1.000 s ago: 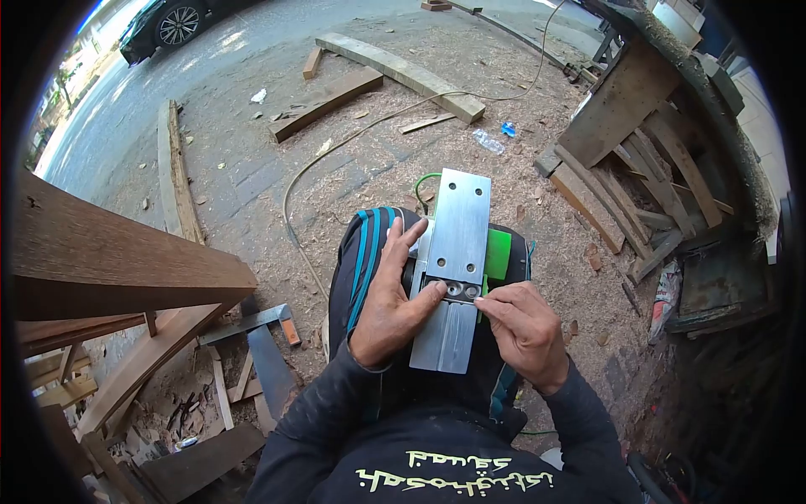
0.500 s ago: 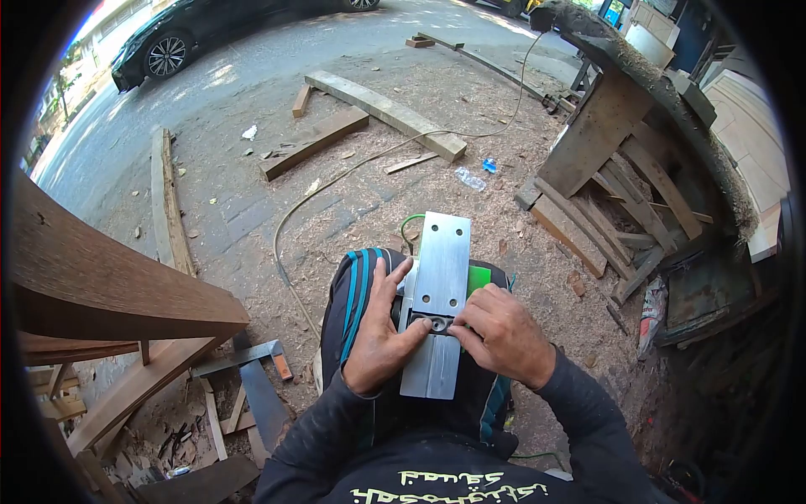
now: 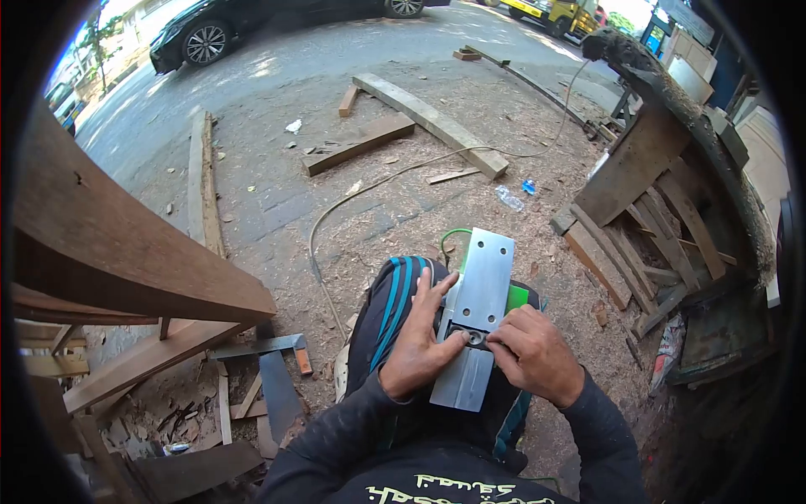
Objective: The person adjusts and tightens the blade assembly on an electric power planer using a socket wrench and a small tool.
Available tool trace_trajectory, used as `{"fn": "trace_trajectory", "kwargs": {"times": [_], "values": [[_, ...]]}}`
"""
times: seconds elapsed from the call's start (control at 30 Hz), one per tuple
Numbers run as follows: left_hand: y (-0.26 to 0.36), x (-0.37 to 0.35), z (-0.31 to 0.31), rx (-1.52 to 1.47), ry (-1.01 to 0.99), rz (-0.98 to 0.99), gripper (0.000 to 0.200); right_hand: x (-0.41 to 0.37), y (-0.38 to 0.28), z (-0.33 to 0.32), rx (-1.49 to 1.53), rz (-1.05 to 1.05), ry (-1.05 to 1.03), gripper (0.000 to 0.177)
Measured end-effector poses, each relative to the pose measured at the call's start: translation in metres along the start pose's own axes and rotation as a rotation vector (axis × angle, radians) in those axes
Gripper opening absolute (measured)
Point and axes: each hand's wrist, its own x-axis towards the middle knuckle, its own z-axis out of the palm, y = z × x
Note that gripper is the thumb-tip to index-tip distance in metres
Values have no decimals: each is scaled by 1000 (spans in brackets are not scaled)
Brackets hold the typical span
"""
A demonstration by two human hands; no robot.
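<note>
An electric hand planer lies upside down on my lap, its flat metal sole facing up. Between the two sole plates the cutter drum is exposed. My left hand grips the planer along its left side, fingers stretched forward and the thumb pressed at the drum. From the other side, my right hand pinches with bent fingers at the drum's right end; whatever sits between those fingertips is hidden. A green part of the planer's body shows beyond the right hand.
A curved wooden piece rises close on my left, near a handsaw and a try square. Ahead lie timber beams and a cable. Scrap wood leans at right. A car stands on the road.
The view has shifted, so the planer and both hands appear farther right. Both hands stay at the cutter drum, with the right fingers slightly repositioned.
</note>
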Motion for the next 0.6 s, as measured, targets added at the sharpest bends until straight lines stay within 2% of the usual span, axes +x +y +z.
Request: {"fn": "trace_trajectory", "kwargs": {"times": [0.47, 0.6], "values": [[-13, 1, 7, 7, 26, 67, 97, 3, -3, -4, 63, -3, -35, 14], [-16, 2, 9, 10, 33, 70, 97, 4, -5, -4, -13, 19, -43, 13]]}}
